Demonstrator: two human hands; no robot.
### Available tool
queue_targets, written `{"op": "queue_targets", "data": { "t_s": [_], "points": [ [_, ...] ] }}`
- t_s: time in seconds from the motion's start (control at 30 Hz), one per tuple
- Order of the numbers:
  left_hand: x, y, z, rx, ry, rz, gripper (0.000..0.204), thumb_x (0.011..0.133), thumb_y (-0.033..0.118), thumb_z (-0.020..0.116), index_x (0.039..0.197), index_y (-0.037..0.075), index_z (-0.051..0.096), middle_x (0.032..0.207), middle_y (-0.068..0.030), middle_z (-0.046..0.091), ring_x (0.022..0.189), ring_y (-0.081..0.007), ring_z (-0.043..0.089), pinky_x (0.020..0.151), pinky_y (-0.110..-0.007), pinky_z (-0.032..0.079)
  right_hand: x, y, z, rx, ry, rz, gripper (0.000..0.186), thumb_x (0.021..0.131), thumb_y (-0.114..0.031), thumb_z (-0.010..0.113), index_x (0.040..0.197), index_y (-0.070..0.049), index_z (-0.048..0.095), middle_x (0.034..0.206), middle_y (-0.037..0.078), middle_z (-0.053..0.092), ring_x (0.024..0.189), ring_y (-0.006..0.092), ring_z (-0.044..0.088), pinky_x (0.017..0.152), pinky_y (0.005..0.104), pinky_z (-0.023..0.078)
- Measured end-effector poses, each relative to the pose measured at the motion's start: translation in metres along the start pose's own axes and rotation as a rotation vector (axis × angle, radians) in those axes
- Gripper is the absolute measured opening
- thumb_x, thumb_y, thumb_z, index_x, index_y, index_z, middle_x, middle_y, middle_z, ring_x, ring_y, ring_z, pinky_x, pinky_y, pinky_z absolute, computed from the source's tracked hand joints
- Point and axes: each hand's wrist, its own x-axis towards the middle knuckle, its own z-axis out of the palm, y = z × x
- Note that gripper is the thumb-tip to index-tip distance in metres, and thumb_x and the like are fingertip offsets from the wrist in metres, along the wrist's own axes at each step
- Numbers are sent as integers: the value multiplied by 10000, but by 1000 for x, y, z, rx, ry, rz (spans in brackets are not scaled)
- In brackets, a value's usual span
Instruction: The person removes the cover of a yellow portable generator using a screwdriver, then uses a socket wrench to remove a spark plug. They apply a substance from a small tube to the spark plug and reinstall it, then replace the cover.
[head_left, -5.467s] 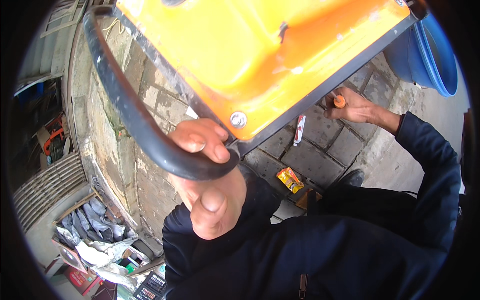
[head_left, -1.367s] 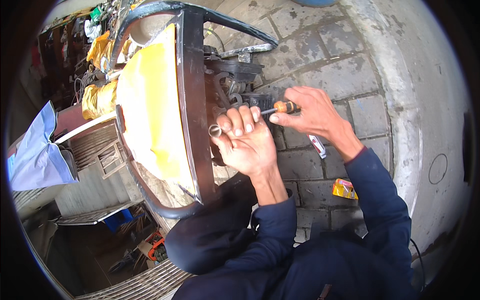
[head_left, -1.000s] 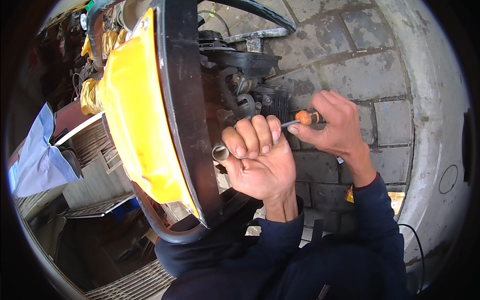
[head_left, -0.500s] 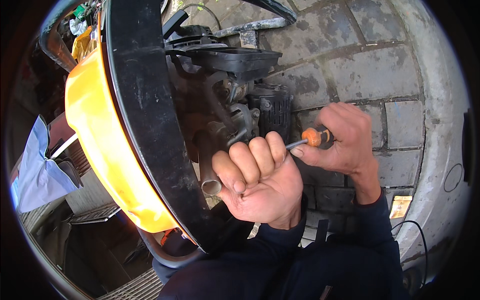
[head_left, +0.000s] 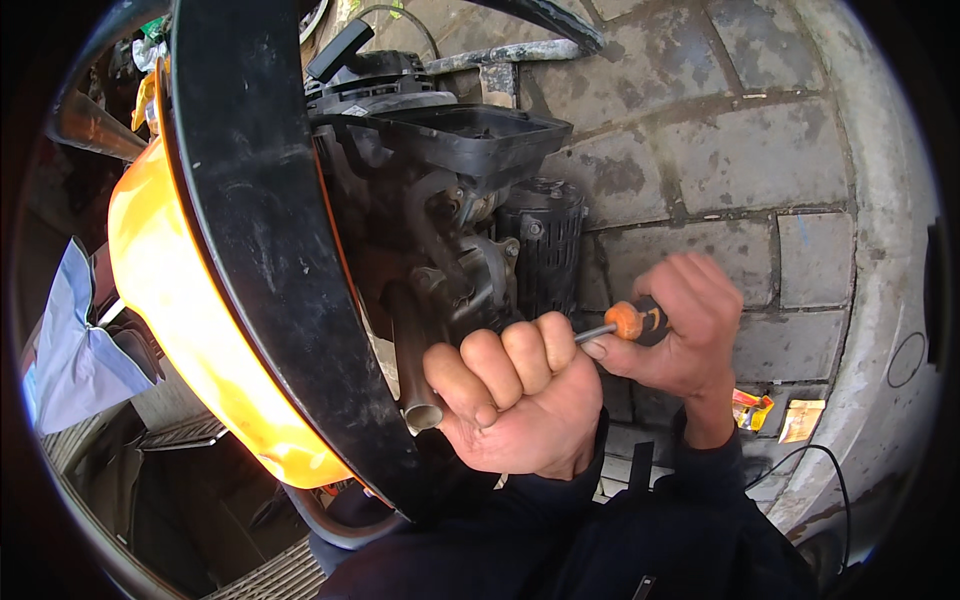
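Observation:
My left hand (head_left: 510,395) is curled into a fist beside the open end of a metal pipe (head_left: 407,345); what its fingers hold is hidden. My right hand (head_left: 680,330) grips an orange-and-black screwdriver (head_left: 625,320), whose metal shaft runs to the left fingers. Both hands are low at the side of a machine with a black frame bar (head_left: 250,230) and an orange-yellow housing (head_left: 190,300). Inside the frame sit a dark engine (head_left: 465,270), an open black plastic box (head_left: 470,140) and a ribbed black cover (head_left: 540,250).
Grey paving (head_left: 730,160) lies at right, beside a concrete edge (head_left: 860,200). A yellow-red packet (head_left: 752,410) and a black cable (head_left: 835,480) are there. At left are a pale blue sheet (head_left: 80,350) and mixed clutter.
My left hand has left the black handle and closed beside the pipe. Lately both hands appear lower in the view, and more of the engine shows.

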Motion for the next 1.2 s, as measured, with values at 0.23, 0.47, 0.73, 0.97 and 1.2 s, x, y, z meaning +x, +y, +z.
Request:
{"op": "queue_targets", "data": {
  "t_s": [0.23, 0.47, 0.73, 0.97, 1.2],
  "points": [
    [6, -8, 6, 31, -78, 50, 301, 1029, 200, 457, 734, 155, 414, 605, 38, 304, 534, -123, 215, 591, -308, 238, 58, 32, -27, 23, -430, -324, 550, 695, -504, 842, 623, -85, 492, 566, 65, 470, 536, 289, 500, 525, 402, 400],
    [4, -3, 3, 61, -60, -4, 296, 1028, 185, 454, 735, 157, 420, 604, 40, 306, 530, -121, 215, 572, -309, 232, 27, 24, -6, 133, -246, -139, 640, 693, -572, 837, 590, -94, 426, 542, 62, 409, 476, 272, 452, 443, 392, 329],
    [2, 3, 2, 86, -58, -41, 304, 1035, 192, 435, 734, 157, 418, 604, 37, 306, 520, -118, 205, 546, -311, 218, 7, 11, 4, 136, -137, -33, 648, 666, -580, 853, 588, -97, 429, 536, 55, 396, 460, 264, 442, 440, 389, 325],
    [2, 9, -1, 106, -70, -70, 313, 1040, 217, 435, 733, 160, 410, 608, 39, 306, 519, -116, 209, 542, -312, 213, -2, 8, 7, 125, -132, 0, 706, 725, -702, 792, 616, -80, 476, 561, 66, 404, 478, 282, 445, 461, 401, 312],
    [2, 11, -3, 171, -89, -80, 327, 1042, 257, 468, 735, 160, 408, 610, 43, 303, 517, -116, 212, 541, -311, 211, -7, 6, 10, 124, -133, 35, 736, 720, -734, 777, 616, -83, 450, 561, 56, 386, 480, 273, 432, 462, 395, 307]
  ]
}}
